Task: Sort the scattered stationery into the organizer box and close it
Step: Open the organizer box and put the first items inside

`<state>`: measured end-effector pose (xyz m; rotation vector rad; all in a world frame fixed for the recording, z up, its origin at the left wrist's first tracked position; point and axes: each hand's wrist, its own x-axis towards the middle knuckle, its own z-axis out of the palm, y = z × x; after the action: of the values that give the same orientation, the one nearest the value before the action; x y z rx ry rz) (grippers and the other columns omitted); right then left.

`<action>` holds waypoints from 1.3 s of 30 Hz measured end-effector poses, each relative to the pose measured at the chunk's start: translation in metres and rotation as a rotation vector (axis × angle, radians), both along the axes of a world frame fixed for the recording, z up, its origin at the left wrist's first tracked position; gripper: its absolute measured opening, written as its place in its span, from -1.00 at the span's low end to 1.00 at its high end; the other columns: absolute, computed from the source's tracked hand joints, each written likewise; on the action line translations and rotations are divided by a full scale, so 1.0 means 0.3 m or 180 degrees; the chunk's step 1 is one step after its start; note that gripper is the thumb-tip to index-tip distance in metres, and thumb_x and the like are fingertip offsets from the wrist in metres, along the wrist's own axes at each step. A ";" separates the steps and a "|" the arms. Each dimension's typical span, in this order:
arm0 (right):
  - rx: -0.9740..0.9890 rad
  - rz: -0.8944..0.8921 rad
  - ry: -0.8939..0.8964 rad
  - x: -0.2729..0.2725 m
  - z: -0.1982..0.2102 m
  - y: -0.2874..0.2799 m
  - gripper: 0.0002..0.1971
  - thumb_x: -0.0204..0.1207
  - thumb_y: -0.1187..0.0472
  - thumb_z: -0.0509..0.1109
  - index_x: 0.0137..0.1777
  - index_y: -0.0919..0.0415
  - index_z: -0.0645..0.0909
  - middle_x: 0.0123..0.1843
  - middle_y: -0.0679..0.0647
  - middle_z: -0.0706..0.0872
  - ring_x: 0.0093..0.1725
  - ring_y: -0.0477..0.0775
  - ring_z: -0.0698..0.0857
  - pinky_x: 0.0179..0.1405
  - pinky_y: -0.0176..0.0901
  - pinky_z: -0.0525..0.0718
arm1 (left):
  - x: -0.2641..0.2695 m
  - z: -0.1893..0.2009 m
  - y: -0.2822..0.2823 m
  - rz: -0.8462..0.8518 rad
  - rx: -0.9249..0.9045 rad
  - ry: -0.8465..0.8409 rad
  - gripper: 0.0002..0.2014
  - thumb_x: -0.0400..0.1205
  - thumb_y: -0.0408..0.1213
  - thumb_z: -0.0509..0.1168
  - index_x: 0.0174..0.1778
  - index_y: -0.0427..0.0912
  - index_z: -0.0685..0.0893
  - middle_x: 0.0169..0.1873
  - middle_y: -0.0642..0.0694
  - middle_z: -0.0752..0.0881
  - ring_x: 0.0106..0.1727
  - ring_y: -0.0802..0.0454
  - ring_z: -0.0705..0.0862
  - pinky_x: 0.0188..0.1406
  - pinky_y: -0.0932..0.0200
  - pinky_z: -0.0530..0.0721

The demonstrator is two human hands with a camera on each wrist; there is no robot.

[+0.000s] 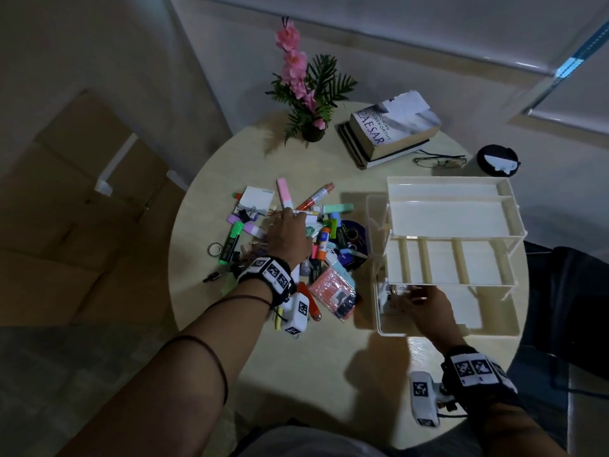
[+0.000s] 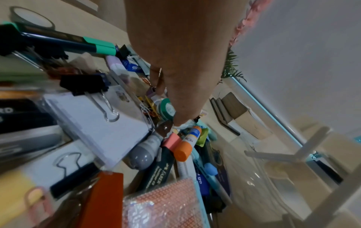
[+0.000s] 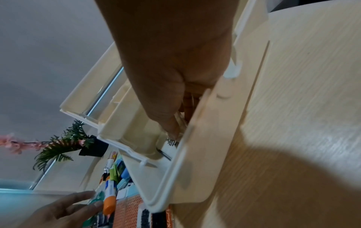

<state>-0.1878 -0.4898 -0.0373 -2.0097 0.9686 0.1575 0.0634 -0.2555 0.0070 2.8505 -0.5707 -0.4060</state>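
Right hand (image 1: 425,306) inside organizer box (image 1: 487,324)

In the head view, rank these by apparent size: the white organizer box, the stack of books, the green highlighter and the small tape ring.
Largest to smallest as seen in the head view:
1. White plastic organizer box
2. Stack of books topped by the grey Caesar paperback
3. Green highlighter
4. Small grey tape ring

None look close enough to tie.
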 end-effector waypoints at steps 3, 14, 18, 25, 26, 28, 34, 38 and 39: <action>0.0042 -0.0146 -0.0021 0.004 0.036 0.025 -0.75 0.53 0.22 0.66 0.13 0.30 0.77 -0.11 0.07 0.83 -0.04 0.16 0.80 0.04 0.11 0.78 | 0.002 -0.012 -0.006 0.0009 0.0128 -0.0063 -0.64 0.63 -0.25 0.51 0.34 -0.15 0.70 0.40 -0.23 0.53 0.28 -0.23 0.64 0.18 -0.10 0.78; 0.0395 -0.0321 -0.0209 -0.021 0.023 0.007 -0.64 0.44 0.24 0.74 0.19 0.21 0.78 -0.05 0.08 0.86 0.00 0.18 0.84 0.05 0.16 0.85 | -0.054 0.122 0.035 0.0418 -0.0853 0.0077 -0.83 0.67 -0.22 0.52 0.11 -0.12 0.70 0.02 -0.11 0.80 -0.03 -0.09 0.78 -0.19 0.04 0.72; 0.0664 -0.0267 -0.0321 -0.024 0.023 -0.015 -0.70 0.32 0.17 0.78 -0.10 0.30 0.78 -0.20 0.22 0.85 -0.15 0.21 0.83 -0.08 0.22 0.82 | -0.206 0.247 0.074 0.0646 -0.1589 0.0464 -0.75 0.65 -0.07 0.53 -0.04 0.00 0.56 -0.17 0.05 0.76 -0.18 0.10 0.77 -0.25 0.07 0.76; 0.1112 -0.0423 -0.0422 -0.027 -0.009 -0.034 -0.81 0.45 0.34 0.72 -0.02 0.30 0.77 -0.13 0.22 0.90 -0.10 0.23 0.87 -0.08 0.08 0.87 | -0.560 0.234 -0.017 0.0151 -0.1537 0.1398 -0.76 0.58 -0.13 0.61 -0.27 0.04 0.66 -0.15 0.06 0.79 -0.15 0.19 0.74 -0.16 0.16 0.71; 0.1162 -0.0429 -0.0440 -0.028 -0.014 -0.033 -0.82 0.48 0.36 0.69 0.01 0.36 0.77 -0.11 0.28 0.90 -0.12 0.23 0.86 -0.13 0.03 0.86 | -0.596 0.220 -0.051 0.0134 -0.1518 0.1351 -0.77 0.58 -0.17 0.61 -0.27 0.05 0.67 -0.20 0.09 0.77 -0.19 0.22 0.73 -0.18 0.21 0.68; 0.1328 -0.0506 -0.0478 -0.031 -0.013 -0.032 -0.85 0.57 0.42 0.60 0.01 0.51 0.73 -0.14 0.36 0.88 -0.23 0.19 0.84 -0.35 -0.14 0.78 | -0.660 0.197 -0.119 0.0198 -0.1521 0.1328 -0.81 0.59 -0.24 0.59 -0.24 0.03 0.71 -0.32 0.12 0.75 -0.31 0.26 0.69 -0.26 0.27 0.63; 0.1519 -0.0646 -0.0460 -0.020 -0.026 -0.044 -0.94 0.58 0.46 0.55 -0.03 0.44 0.71 -0.25 0.27 0.79 -0.39 0.03 0.73 -0.47 -0.22 0.68 | -0.730 0.160 -0.286 0.0482 -0.1122 0.0828 -0.81 0.63 -0.23 0.52 -0.29 -0.13 0.73 -0.39 0.03 0.75 -0.33 0.10 0.72 -0.29 0.10 0.75; 0.1493 -0.0552 -0.0465 -0.024 -0.049 -0.052 -0.88 0.56 0.42 0.55 -0.01 0.51 0.72 -0.24 0.27 0.83 -0.29 0.11 0.76 -0.29 -0.07 0.71 | -0.729 0.146 -0.354 0.0673 -0.0598 0.0552 -0.78 0.67 -0.18 0.46 -0.26 -0.17 0.73 -0.36 -0.09 0.76 -0.27 -0.09 0.75 -0.33 0.07 0.73; 0.1519 -0.0533 -0.0481 -0.024 -0.053 -0.055 -0.88 0.57 0.41 0.54 -0.01 0.50 0.73 -0.24 0.27 0.84 -0.26 0.14 0.78 -0.25 -0.03 0.73 | -0.727 0.145 -0.367 0.0721 -0.0475 0.0520 -0.78 0.67 -0.17 0.45 -0.25 -0.18 0.74 -0.34 -0.12 0.77 -0.25 -0.13 0.76 -0.31 0.03 0.77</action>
<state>-0.1952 -0.5062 -0.0532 -1.4774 0.8991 0.1283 -0.1547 -0.3657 0.0506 2.6680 -0.2340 -0.5254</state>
